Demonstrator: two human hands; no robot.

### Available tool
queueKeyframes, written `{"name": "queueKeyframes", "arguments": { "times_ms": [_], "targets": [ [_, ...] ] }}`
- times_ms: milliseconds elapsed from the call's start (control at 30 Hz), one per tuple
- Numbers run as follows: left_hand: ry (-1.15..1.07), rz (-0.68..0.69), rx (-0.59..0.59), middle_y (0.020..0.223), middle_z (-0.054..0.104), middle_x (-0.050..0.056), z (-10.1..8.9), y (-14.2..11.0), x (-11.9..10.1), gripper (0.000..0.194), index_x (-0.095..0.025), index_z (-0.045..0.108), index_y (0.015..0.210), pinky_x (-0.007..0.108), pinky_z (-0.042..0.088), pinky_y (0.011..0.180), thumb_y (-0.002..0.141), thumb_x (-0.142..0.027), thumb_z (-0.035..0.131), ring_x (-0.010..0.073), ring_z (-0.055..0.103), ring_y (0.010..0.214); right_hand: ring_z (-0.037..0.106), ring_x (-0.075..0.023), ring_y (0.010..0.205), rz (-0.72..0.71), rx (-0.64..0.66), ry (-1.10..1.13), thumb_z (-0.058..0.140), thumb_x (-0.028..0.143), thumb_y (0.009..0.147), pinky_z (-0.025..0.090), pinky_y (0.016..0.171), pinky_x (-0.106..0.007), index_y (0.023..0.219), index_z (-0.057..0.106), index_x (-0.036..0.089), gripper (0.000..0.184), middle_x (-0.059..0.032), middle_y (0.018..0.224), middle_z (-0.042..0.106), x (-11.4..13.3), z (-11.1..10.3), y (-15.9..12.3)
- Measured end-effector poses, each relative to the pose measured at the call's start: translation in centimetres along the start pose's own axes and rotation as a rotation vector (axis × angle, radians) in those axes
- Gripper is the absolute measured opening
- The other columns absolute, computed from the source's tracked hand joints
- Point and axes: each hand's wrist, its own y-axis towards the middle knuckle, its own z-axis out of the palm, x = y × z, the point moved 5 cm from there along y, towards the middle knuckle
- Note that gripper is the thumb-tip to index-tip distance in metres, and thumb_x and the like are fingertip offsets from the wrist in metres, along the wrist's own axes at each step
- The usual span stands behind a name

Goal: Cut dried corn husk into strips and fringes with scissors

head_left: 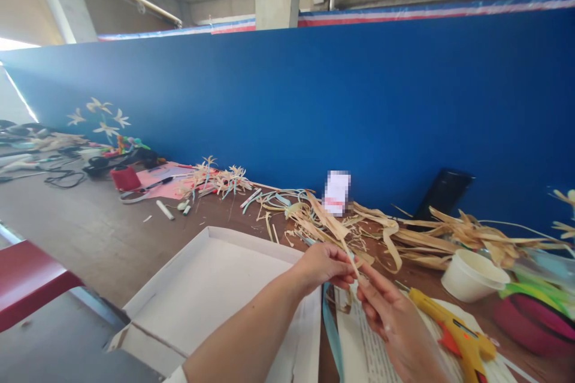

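Note:
My left hand [321, 266] and my right hand [398, 320] meet over the table, fingertips pinched around one narrow strip of dried husk [349, 251]. The strip slants up and away from my fingers toward a heap of pale husk strips [309, 215]. Below my left forearm lies a shallow white cardboard box [224, 287]. A yellow glue gun [453, 326] rests to the right of my right hand. Under the hands are printed paper [354, 335] and a light blue ribbon [332, 335].
On the right stand a white cup [474, 275] and a magenta round item [534, 320]. A dark phone-like slab [444, 194] leans on the blue partition [278, 102]. Husk flowers [105, 122], a red tape dispenser-like object [126, 178] and pink paper [166, 182] are on the left.

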Motion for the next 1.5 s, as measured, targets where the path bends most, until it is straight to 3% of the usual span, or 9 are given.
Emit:
{"name": "queueKeyframes", "arguments": {
  "times_ms": [300, 600, 667, 767, 867, 1033, 1233, 1367, 1500],
  "targets": [
    [-0.019, 0.001, 0.036, 0.072, 0.065, 0.005, 0.4, -0.3, 0.2, 0.042, -0.011, 0.059, 0.086, 0.026, 0.050, 0.060, 0.053, -0.029, 0.078, 0.0126, 0.061, 0.064, 0.038, -0.0067, 0.045, -0.006, -0.129, 0.123, 0.073, 0.039, 0.064, 0.025, 0.035, -0.017, 0.109, 0.061, 0.023, 0.050, 0.0051, 0.061, 0.055, -0.5, -1.3, 0.5],
    [0.067, 0.044, 0.038, 0.078, 0.063, 0.006, 0.7, -0.2, 0.0, 0.033, -0.010, 0.060, 0.086, 0.027, 0.050, 0.063, 0.063, -0.031, 0.071, 0.0127, 0.059, 0.068, 0.037, -0.0038, 0.045, 0.002, -0.114, 0.199, 0.074, 0.034, 0.065, 0.025, 0.034, -0.013, 0.105, 0.063, 0.023, 0.043, 0.0051, 0.061, 0.054, -0.2, -1.1, 0.3],
    [0.230, 0.170, -0.037, 0.078, 0.062, 0.004, 0.5, -0.3, -0.4, 0.028, -0.013, 0.059, 0.087, 0.027, 0.049, 0.064, 0.066, -0.028, 0.068, 0.0133, 0.058, 0.069, 0.037, -0.0036, 0.044, 0.009, -0.118, 0.214, 0.075, 0.034, 0.065, 0.025, 0.033, -0.012, 0.105, 0.063, 0.023, 0.043, 0.0052, 0.061, 0.054, -0.2, -1.1, 0.3],
    [0.660, 0.500, -0.157, 0.082, 0.062, 0.003, 0.9, -1.3, -1.8, 0.018, -0.017, 0.059, 0.084, 0.027, 0.046, 0.072, 0.071, -0.026, 0.064, 0.0142, 0.057, 0.076, 0.037, -0.0032, 0.045, 0.023, -0.122, 0.239, 0.075, 0.033, 0.065, 0.026, 0.034, -0.011, 0.104, 0.062, 0.022, 0.042, 0.0051, 0.062, 0.054, -0.3, -1.0, 0.3],
    [1.010, 0.739, -0.190, 0.088, 0.061, 0.004, 1.8, -2.4, -2.6, 0.011, -0.018, 0.059, 0.086, 0.028, 0.043, 0.078, 0.079, -0.026, 0.056, 0.0164, 0.055, 0.086, 0.036, -0.0027, 0.046, 0.022, -0.113, 0.262, 0.074, 0.032, 0.067, 0.024, 0.034, -0.010, 0.103, 0.062, 0.021, 0.040, 0.0048, 0.062, 0.054, -0.3, -1.0, 0.4],
    [1.238, 0.872, -0.193, 0.088, 0.061, 0.005, 2.2, -2.7, -2.8, 0.018, -0.018, 0.058, 0.088, 0.027, 0.041, 0.080, 0.088, -0.024, 0.041, 0.0157, 0.053, 0.088, 0.036, -0.0024, 0.046, 0.030, -0.088, 0.294, 0.074, 0.030, 0.067, 0.023, 0.033, -0.009, 0.099, 0.064, 0.020, 0.036, 0.0040, 0.063, 0.053, -0.4, -0.9, 0.5],
    [1.336, 0.976, -0.180, 0.085, 0.061, 0.004, 2.2, -2.7, -3.0, 0.020, -0.018, 0.059, 0.092, 0.028, 0.043, 0.078, 0.088, -0.023, 0.041, 0.0157, 0.053, 0.085, 0.034, -0.0026, 0.046, 0.015, -0.066, 0.292, 0.073, 0.030, 0.068, 0.022, 0.033, -0.009, 0.096, 0.065, 0.019, 0.031, 0.0032, 0.063, 0.053, -0.3, -0.7, 0.4],
    [1.204, 0.925, -0.204, 0.082, 0.062, 0.004, 1.9, -2.6, -2.9, 0.023, -0.017, 0.062, 0.085, 0.029, 0.044, 0.078, 0.088, -0.027, 0.041, 0.0152, 0.055, 0.082, 0.035, -0.0025, 0.047, 0.023, -0.073, 0.298, 0.074, 0.030, 0.068, 0.023, 0.033, -0.008, 0.094, 0.065, 0.018, 0.030, 0.0026, 0.064, 0.053, -0.3, -0.7, 0.3],
    [0.708, 0.570, -0.205, 0.076, 0.063, 0.002, 1.3, -1.2, -1.9, 0.016, -0.016, 0.063, 0.079, 0.028, 0.047, 0.071, 0.080, -0.029, 0.053, 0.0132, 0.056, 0.072, 0.034, -0.0030, 0.046, -0.014, -0.068, 0.301, 0.073, 0.030, 0.069, 0.024, 0.033, -0.009, 0.107, 0.061, 0.023, 0.040, 0.0027, 0.066, 0.055, 0.1, -0.7, 0.1]
  ]
}}
